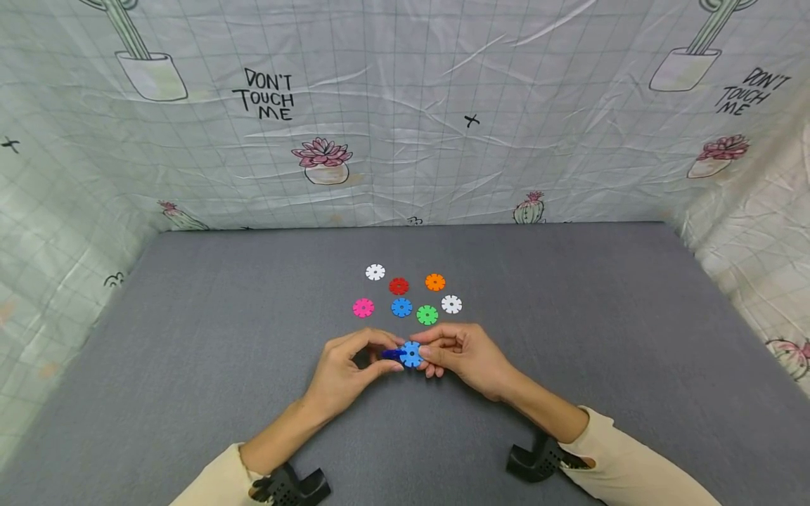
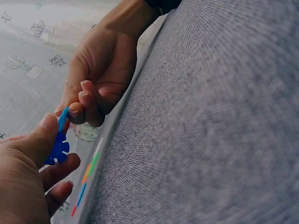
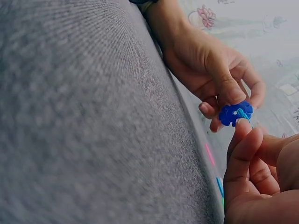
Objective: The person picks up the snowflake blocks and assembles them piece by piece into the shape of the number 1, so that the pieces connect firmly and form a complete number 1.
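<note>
Between the fingertips of my left hand [image 1: 342, 364] is a dark blue notched disc [image 3: 227, 116], seen edge-on from the head. My right hand [image 1: 470, 357] pinches a lighter blue notched disc [image 1: 411, 354], its face toward the head camera. The two discs meet at their rims and stand crosswise to each other, slot against slot. In the left wrist view the dark blue disc [image 2: 59, 150] shows its notched edge below the lighter one. Both hands hold the pair above the grey table [image 1: 253, 302], with fingertips covering parts of the rims.
Just beyond the hands lie loose notched discs: pink [image 1: 363, 308], blue [image 1: 401, 307], green [image 1: 427, 315], red [image 1: 399, 286], orange [image 1: 434, 282] and two white, one at left [image 1: 375, 272], one at right [image 1: 451, 304]. A printed cloth [image 1: 405, 105] hangs behind the table.
</note>
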`<state>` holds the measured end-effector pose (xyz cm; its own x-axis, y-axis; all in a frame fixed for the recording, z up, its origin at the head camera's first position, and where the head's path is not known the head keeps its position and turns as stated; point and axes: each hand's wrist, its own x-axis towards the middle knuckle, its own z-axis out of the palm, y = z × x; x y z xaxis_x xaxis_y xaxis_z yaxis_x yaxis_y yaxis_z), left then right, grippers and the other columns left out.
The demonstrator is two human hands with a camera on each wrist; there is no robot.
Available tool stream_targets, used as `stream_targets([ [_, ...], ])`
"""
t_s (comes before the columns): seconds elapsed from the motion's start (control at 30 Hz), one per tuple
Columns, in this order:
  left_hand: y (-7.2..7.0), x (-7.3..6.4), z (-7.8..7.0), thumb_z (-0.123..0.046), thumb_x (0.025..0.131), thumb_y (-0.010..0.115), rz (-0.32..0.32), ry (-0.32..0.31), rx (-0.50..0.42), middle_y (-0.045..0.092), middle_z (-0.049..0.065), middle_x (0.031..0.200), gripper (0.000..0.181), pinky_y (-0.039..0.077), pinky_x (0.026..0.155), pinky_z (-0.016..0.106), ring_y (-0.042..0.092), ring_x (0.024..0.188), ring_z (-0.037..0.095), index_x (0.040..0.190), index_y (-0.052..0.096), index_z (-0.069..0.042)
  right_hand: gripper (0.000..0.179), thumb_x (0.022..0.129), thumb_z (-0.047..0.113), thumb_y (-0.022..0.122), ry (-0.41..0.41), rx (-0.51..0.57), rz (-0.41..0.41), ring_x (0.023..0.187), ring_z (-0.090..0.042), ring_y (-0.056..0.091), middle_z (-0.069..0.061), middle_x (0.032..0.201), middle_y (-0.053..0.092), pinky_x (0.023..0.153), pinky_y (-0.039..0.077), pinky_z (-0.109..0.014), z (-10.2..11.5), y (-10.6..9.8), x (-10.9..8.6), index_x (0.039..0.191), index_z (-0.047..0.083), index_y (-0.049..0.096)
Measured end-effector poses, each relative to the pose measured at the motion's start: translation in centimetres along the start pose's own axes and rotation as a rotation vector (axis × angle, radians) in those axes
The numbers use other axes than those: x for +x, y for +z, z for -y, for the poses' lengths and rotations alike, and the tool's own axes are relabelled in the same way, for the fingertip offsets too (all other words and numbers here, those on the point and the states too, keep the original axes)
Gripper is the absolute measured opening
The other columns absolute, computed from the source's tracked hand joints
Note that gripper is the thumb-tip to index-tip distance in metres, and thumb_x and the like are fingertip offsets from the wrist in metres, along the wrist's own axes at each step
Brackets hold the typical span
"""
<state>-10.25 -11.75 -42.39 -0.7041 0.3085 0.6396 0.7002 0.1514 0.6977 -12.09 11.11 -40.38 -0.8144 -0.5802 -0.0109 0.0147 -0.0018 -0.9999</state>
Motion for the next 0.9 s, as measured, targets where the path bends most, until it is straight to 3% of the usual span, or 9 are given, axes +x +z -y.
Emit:
stream_targets([
  [0.33,0.04,0.01,0.04,0.003,0.069,0.083,0.026,0.036,-0.018,0.07,0.008,0.097,0.031,0.05,0.06,0.024,0.063,0.078,0.014,0.094,0.067,-0.007,0.021,0.093,0.004,0.062,0.026,0.045,-0.007,0.068,-0.02,0.065,-0.021,0.085,0.067,0.064,0.056,-0.03,0.06,0.7,-0.04,0.109,-0.008,0.06],
  [0.63,0.14,0.11,-0.06,0.002,0.066,0.084,0.033,0.13,-0.049,0.068,0.012,0.099,0.032,0.053,0.071,0.024,0.066,0.087,0.02,0.092,0.066,-0.005,0.017,0.091,0.003,0.064,0.022,0.064,-0.023,0.069,-0.022,0.067,-0.022,0.082,0.067,0.065,0.056,-0.03,0.16,0.99,0.0,0.101,-0.01,0.06],
  [0.9,0.21,0.13,0.08,0.004,0.066,0.084,0.015,0.113,-0.048,0.069,0.012,0.097,0.032,0.053,0.072,0.024,0.066,0.086,0.02,0.092,0.067,-0.004,0.021,0.094,0.01,0.062,0.027,0.012,-0.057,0.07,-0.023,0.066,-0.023,0.085,0.066,0.065,0.056,-0.032,0.3,0.51,0.12,0.102,-0.009,0.061],
])
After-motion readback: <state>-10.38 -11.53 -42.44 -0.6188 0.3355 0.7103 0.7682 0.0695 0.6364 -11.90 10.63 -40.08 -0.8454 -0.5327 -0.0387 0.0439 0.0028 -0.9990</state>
